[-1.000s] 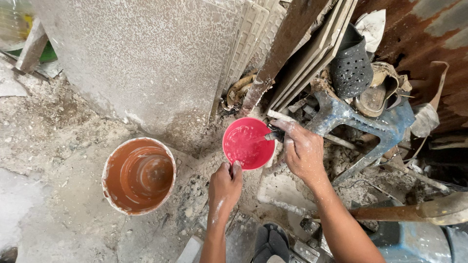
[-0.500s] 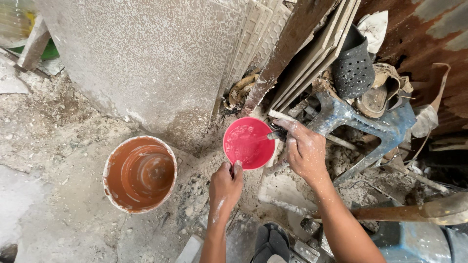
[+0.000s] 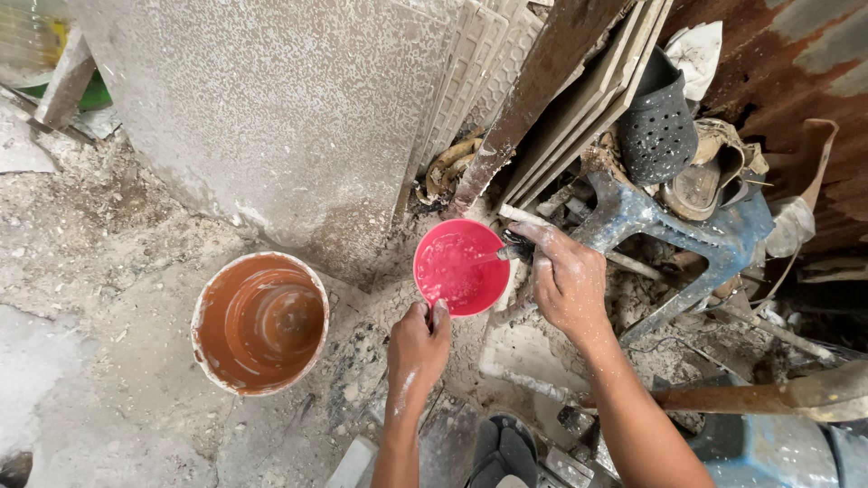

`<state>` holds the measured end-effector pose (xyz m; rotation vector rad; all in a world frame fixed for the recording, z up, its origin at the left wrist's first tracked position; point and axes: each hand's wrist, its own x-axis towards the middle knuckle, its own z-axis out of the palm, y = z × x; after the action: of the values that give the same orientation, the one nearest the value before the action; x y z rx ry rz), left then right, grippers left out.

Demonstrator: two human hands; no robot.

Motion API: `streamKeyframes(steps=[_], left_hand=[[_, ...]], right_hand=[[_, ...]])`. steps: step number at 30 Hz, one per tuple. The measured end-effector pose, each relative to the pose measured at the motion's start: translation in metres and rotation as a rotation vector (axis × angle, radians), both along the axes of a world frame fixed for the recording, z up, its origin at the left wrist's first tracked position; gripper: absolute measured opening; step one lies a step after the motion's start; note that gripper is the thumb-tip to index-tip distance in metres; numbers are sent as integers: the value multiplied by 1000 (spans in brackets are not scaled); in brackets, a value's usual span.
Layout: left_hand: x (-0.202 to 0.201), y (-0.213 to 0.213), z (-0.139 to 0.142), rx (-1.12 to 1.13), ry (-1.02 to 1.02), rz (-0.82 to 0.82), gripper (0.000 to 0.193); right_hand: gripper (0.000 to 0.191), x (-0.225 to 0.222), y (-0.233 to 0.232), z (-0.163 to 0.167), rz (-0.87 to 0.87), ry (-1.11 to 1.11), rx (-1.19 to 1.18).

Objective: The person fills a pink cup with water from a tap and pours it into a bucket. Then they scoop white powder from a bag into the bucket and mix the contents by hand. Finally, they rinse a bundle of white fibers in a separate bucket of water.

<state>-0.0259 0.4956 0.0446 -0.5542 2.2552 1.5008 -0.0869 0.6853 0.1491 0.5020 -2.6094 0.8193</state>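
Note:
A small pink bowl [image 3: 457,271] sits on the rubble-strewn ground, wet inside with a pale film. My left hand [image 3: 418,348] pinches its near rim with thumb and fingers. My right hand [image 3: 565,280], dusted white, grips a small tool with a dark handle [image 3: 515,250]; its metal tip reaches into the bowl at the right side. To the left stands an orange-brown bucket [image 3: 260,323] with cloudy water in it.
A large grey concrete slab [image 3: 271,108] leans behind the bowl, with tiles and a plank [image 3: 533,99] stacked against it. A blue plastic stool [image 3: 687,226], a black perforated clog [image 3: 655,126] and scrap lie at the right. My dark sandal [image 3: 502,452] shows at the bottom.
Almost nothing differs. Both hands stay at the bowl; the right hand and tool have shifted only slightly at the bowl's right rim.

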Motion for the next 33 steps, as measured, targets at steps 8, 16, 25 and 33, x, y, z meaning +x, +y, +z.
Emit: streamKeyframes(steps=[8,16,25,33], left_hand=[[1,2,-1,-49,13,-17,28],[0,-3,8,-98,146,9,31],[-5,-2,15,-96,125,2,31],[-6,-3,13,-63,36,-25,30]], right_hand=[[44,1,2,-2,1,-2,-6],[43,-1,-6,3,31,38,2],[44,-5,-10,10,6,-14,2],[44,-6,-9,7,10,-6,-2]])
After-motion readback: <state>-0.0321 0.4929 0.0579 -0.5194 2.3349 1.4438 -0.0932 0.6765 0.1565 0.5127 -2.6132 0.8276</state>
